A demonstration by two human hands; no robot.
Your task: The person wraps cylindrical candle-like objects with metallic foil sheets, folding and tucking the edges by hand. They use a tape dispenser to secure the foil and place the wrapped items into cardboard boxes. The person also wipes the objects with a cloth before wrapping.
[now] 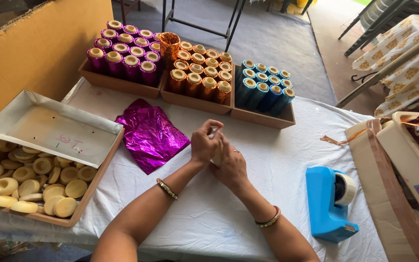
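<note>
Over the middle of the white-clothed table (287, 160), my left hand (204, 141) and my right hand (231, 167) are closed together around a small pale stack of round biscuits (215, 132), mostly hidden by my fingers. A crinkled sheet of magenta foil (150, 133) lies flat just left of my hands. Both wrists wear bangles.
Three trays at the far edge hold foil-wrapped rolls: purple (122, 56), orange (200, 70), blue (263, 87). A tray of loose pale biscuits (30, 187) with a metal lid sits at left. A blue tape dispenser (328, 199) stands right, beside a beige bin (403, 160).
</note>
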